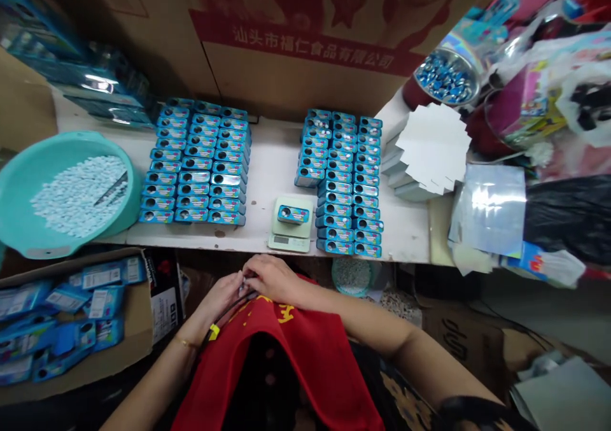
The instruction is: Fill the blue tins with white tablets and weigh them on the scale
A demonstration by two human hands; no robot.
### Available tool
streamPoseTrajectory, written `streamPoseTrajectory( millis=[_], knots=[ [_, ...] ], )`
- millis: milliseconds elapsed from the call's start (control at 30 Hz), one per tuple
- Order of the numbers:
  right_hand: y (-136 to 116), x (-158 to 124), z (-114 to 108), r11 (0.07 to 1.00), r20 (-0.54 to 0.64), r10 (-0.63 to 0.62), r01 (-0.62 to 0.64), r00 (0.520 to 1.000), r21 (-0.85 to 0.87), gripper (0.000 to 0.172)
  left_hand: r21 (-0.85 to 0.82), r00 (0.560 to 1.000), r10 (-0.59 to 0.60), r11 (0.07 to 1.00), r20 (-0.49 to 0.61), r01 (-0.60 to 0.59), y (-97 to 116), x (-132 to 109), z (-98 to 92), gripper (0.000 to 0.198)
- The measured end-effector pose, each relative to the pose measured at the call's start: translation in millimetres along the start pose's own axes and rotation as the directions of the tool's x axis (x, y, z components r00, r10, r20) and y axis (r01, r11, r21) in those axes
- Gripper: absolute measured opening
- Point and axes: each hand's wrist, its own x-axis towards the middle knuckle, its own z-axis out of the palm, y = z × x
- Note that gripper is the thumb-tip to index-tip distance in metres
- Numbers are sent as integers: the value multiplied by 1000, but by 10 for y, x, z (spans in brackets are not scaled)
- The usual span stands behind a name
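Note:
My left hand (221,300) and my right hand (271,278) meet over the red apron (305,335), just below the table's front edge. Their fingers are curled together around a dark cord (232,306), which runs down past a yellow tag (214,332). A small pale piece shows at the fingertips, too small to name. In front of them, a small blue box (293,214) lies on a white digital scale (290,241). Rows of similar blue boxes (195,163) stand to the left, and more blue boxes (353,189) to the right.
A turquoise basin (28,163) of small white-blue pieces stands at the left, above a carton (138,354) of blue packs. Fanned white cards (434,148) and a pot of blue-silver pieces (446,77) sit at the right. A large cardboard box (267,77) closes the back.

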Motion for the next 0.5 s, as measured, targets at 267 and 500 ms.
streamPoseTrajectory(
  millis=[267,500],
  knots=[
    [-1,-8,110,1000,14,-17,18,1000,-24,9,117,999,-43,992,-7,43,-106,-50,-73,42],
    [158,-26,-174,1000,-172,-16,14,985,-18,11,46,1000,-21,999,-9,21,-6,-114,34,38]
  ],
)
